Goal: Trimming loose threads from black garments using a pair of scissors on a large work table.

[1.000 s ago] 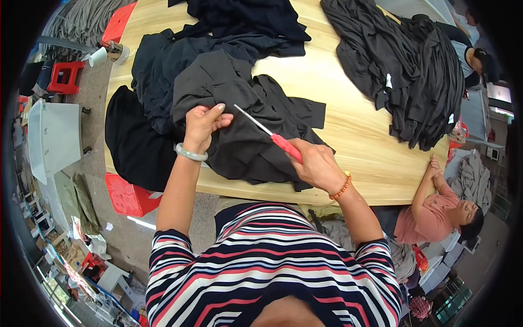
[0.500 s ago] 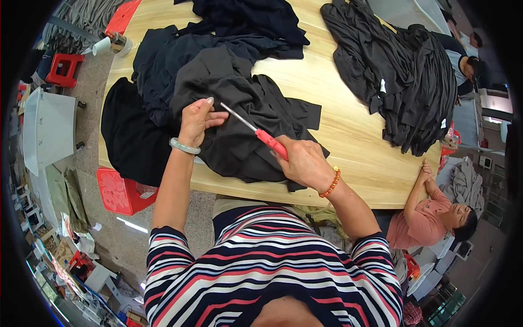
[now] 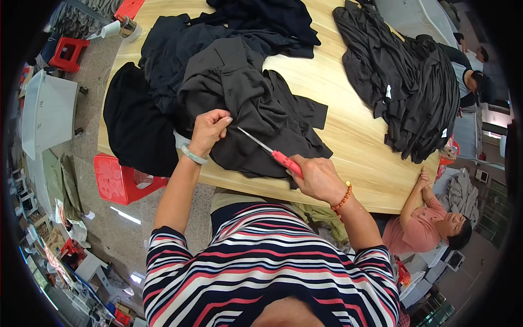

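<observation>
My left hand [image 3: 210,131], with a pale bangle at its wrist, has its fingers closed in a pinch on the cloth of a dark grey garment [image 3: 245,87]. The garment lies crumpled on the wooden table near me. In my right hand [image 3: 321,180], fingers wrap round red-handled scissors [image 3: 284,160], seen nearly edge-on. Their thin metal blade points up and left, its tip a little to the right of my left fingertips, over the grey cloth. Whether the tip touches the cloth I cannot tell.
Navy garments [image 3: 180,60] and a black one [image 3: 136,120] lie left and beyond. Another dark pile [image 3: 397,82] covers the table's right side. A red stool [image 3: 117,177] stands by the table's left edge. A person in pink [image 3: 419,229] leans at the right corner.
My left fingers have closed from a looser, spread pose onto the grey cloth. Both hands sit slightly lower and further right in view, and the scissors have moved along with the right hand.
</observation>
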### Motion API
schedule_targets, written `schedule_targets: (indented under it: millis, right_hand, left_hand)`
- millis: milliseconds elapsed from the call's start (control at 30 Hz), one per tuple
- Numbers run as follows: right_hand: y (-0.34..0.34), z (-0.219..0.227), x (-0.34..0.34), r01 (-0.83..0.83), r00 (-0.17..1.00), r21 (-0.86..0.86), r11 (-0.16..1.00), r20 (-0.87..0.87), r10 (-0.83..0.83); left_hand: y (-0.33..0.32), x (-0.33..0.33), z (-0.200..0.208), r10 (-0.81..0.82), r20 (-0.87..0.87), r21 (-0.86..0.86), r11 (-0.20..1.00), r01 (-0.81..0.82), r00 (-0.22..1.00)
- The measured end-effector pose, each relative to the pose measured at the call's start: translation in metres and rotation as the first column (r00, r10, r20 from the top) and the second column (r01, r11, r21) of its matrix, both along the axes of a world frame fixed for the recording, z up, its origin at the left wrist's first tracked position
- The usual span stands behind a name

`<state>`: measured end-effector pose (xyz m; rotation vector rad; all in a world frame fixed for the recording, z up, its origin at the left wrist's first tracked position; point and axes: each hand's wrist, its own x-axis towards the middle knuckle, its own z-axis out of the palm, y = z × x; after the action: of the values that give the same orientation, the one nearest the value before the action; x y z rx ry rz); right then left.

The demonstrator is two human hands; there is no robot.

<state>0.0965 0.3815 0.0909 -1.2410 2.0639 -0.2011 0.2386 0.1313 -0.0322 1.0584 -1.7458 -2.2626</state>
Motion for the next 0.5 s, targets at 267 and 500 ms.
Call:
schedule_targets:
  millis: [267,500]
  right_hand:
    - [0.017,-0.003,0.002,0.136,0.991,-0.201,0.97,0.043,-0.13]
    - [0.022,-0.007,0.007,0.137,0.99,-0.179,0.974,0.047,-0.131]
  left_hand:
    - [0.004,0.036,0.012,-0.147,0.092,-0.934,0.33,0.137,0.985]
    - [-0.022,0.07,0.014,-0.174,0.503,-0.665,0.548,0.508,0.847]
